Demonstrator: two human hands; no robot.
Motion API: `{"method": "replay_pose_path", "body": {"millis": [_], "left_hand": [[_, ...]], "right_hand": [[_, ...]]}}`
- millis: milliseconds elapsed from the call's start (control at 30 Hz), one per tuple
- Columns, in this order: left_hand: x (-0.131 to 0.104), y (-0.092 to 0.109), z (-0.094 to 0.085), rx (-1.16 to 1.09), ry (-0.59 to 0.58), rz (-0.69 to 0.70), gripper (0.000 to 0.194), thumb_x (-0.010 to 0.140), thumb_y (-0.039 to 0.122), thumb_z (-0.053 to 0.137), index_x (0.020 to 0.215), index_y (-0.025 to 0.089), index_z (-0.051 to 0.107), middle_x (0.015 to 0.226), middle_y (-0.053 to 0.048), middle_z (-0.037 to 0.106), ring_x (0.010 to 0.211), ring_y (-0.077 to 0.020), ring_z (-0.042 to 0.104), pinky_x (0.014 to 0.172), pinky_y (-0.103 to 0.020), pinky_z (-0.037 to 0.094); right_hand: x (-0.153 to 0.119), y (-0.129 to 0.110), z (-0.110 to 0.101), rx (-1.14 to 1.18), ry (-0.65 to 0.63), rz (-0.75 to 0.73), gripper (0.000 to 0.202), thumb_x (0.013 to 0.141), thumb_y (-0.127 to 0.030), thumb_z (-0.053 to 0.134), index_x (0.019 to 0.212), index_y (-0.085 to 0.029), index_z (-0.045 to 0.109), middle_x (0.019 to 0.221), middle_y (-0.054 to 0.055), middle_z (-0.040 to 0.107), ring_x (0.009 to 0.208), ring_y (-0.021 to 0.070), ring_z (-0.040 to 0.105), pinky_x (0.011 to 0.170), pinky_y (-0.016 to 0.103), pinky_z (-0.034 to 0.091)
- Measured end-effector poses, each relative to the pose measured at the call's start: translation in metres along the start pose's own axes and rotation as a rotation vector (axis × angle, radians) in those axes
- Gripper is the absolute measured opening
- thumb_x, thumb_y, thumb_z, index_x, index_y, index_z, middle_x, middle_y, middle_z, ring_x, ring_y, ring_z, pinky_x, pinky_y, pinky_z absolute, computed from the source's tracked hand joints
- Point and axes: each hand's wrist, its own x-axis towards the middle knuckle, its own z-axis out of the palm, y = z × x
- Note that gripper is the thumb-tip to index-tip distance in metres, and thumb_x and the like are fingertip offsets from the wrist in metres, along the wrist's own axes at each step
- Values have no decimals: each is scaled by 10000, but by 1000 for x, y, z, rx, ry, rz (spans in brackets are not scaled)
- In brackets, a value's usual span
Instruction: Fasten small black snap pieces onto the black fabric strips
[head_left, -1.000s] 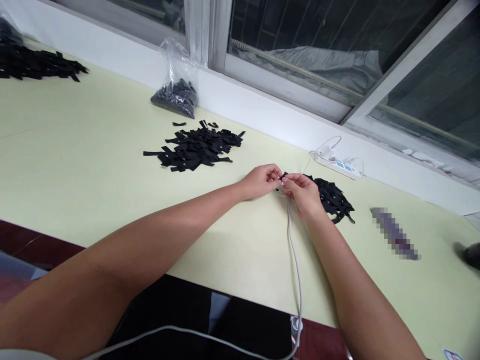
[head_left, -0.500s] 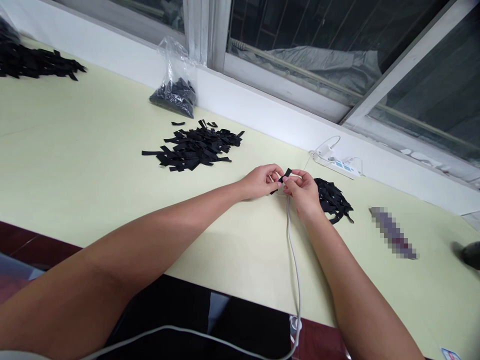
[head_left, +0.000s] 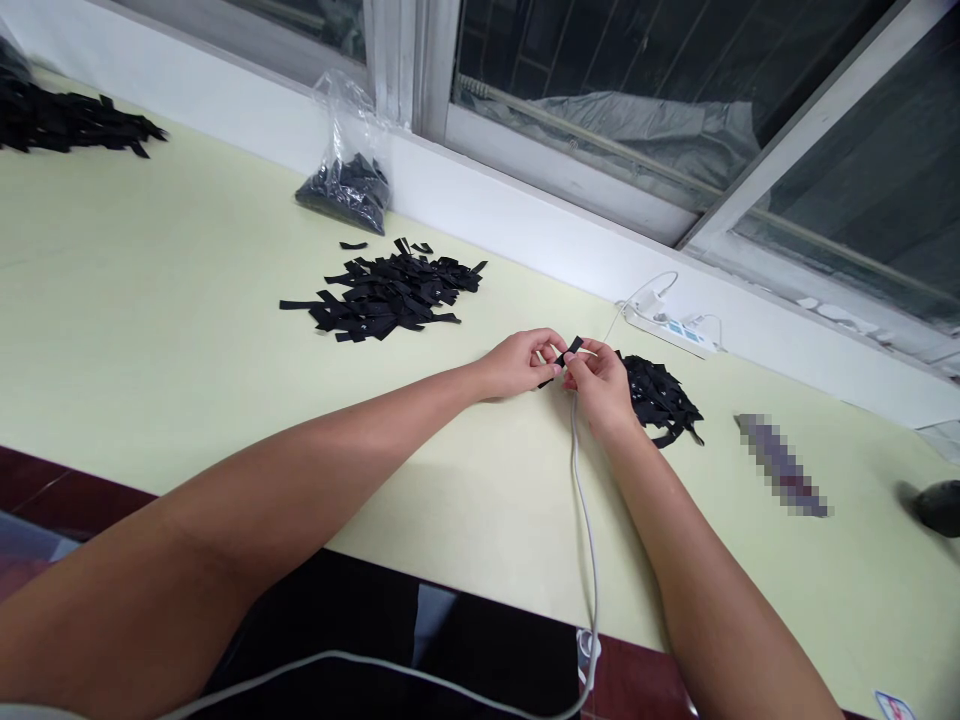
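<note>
Black fabric strip (head_left: 574,346) over the bench (head_left: 465,480); fingers of left hand (head_left: 523,362) and right hand (head_left: 604,392) pinch it between them. I judge it light, soft, unbreakable; I'd hold near both ends.

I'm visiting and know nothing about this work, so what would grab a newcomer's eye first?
Probably the centre, where the left hand and right hand hold a small black strip between them. Then the heap of black strips left of the hands, with a clear plastic bag behind it. A smaller heap lies beside the right hand.
</note>
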Motion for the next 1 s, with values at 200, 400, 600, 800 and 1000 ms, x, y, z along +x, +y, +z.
{"method": "replay_pose_path", "body": {"millis": [200, 400, 600, 800, 1000], "left_hand": [[-1, 3, 0, 2, -10, 6, 220, 820, 156, 626, 1036, 166, 585, 825, 14, 572, 584, -48, 469, 540, -196, 375], [0, 1, 0, 31, -5, -13, 229, 821, 164, 625, 1043, 167, 567, 816, 19, 580, 594, -53, 479, 566, -204, 396], [0, 0, 1, 124, 55, -18, 187, 841, 252, 621, 1006, 168, 595, 838, 3, 613, 666, -84, 528, 648, -241, 438], [0, 2, 0, 154, 83, 18, 160, 848, 294, 616, 934, 160, 620, 865, -10, 640, 748, -106, 553, 725, -262, 456], [0, 2, 1, 136, 68, -48, 111, 864, 261, 594, 845, 152, 608, 719, 8, 586, 645, -90, 519, 622, -236, 428]], "right_hand": [[0, 2, -1, -40, -9, -30, 446, 696, -432, 747, 1025, -224, 529, 716, -51, 583, 570, 109, 538, 556, 275, 468], [0, 0, -1, -47, -17, -28, 438, 685, -439, 750, 996, -214, 538, 745, -36, 599, 578, 107, 541, 546, 268, 472], [0, -3, -3, -118, -67, -39, 338, 711, -469, 728, 842, -198, 574, 747, -10, 599, 599, 114, 533, 545, 270, 469], [-1, -1, -4, -124, -94, -78, 312, 745, -469, 724, 860, -199, 620, 739, -10, 603, 601, 114, 525, 557, 273, 478], [-3, -2, -4, -168, -88, -83, 305, 756, -458, 717, 888, -194, 640, 768, 4, 607, 653, 127, 546, 568, 271, 504]]}}
